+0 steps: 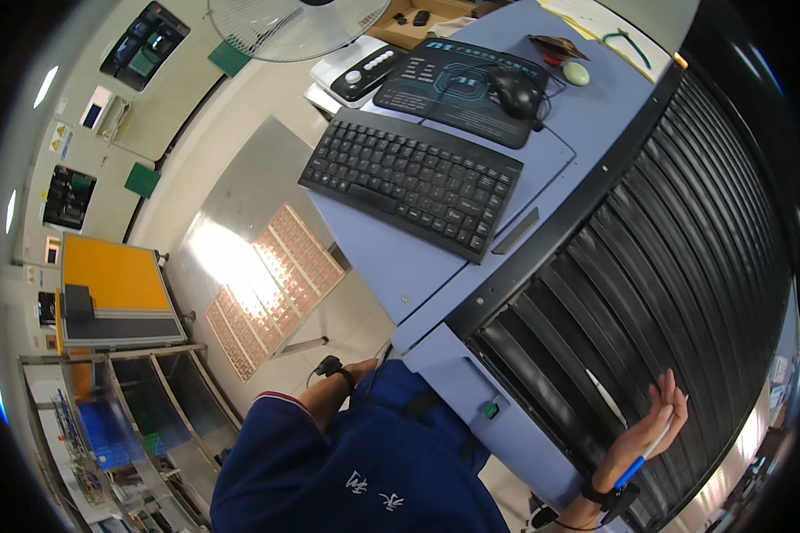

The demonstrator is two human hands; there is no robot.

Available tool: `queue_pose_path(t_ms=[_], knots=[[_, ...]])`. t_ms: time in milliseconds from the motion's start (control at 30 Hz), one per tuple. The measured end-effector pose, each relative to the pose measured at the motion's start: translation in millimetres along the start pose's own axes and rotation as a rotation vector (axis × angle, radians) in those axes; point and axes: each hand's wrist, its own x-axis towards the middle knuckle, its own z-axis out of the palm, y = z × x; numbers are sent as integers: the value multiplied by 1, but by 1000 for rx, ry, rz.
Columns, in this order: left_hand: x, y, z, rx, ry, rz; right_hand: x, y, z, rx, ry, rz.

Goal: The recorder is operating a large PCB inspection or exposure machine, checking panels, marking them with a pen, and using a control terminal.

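Observation:
My right hand is over the black ribbed bellows cover at the lower right, its fingers partly stretched upward. A slim blue-and-white pen-like stick lies across its palm, held by the hand. A white pointed stick reaches from beside this hand over the bellows; whether the hand also holds it I cannot tell. Low in the middle, my left hand is down beside my waist, near the corner of the blue machine top. Its fingers are mostly hidden.
On the machine top are a black keyboard, a mouse on a dark mouse pad and a pale green round object. A metal table at left bears a copper-coloured grid panel. A fan and rack stand beyond.

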Motion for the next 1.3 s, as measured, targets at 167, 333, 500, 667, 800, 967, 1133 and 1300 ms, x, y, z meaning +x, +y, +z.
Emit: queue_pose_path(t_ms=[167,333,500,667,800,967,1133,1300], knots=[[-7,23,21,-24,145,-12,3,3,-4,-114,5,-190],[-5,41,31,19,293,48,5,-12,-26,-48,52,-333],[4,-14,-12,-250,302,230,6,-14,-1,-131,78,-333],[-80,66,-37,-20,742,858,4,-12,-14,-41,110,-234],[-161,129,18,-35,817,1248,-6,-24,6,-42,-5,-347],[-215,188,110,262,571,1657,-52,-83,57,3,-266,-514],[-249,271,146,696,485,2043,-39,-97,76,-103,-271,-777],[-245,289,152,1148,231,1943,-5,-76,34,-221,-118,-653]])
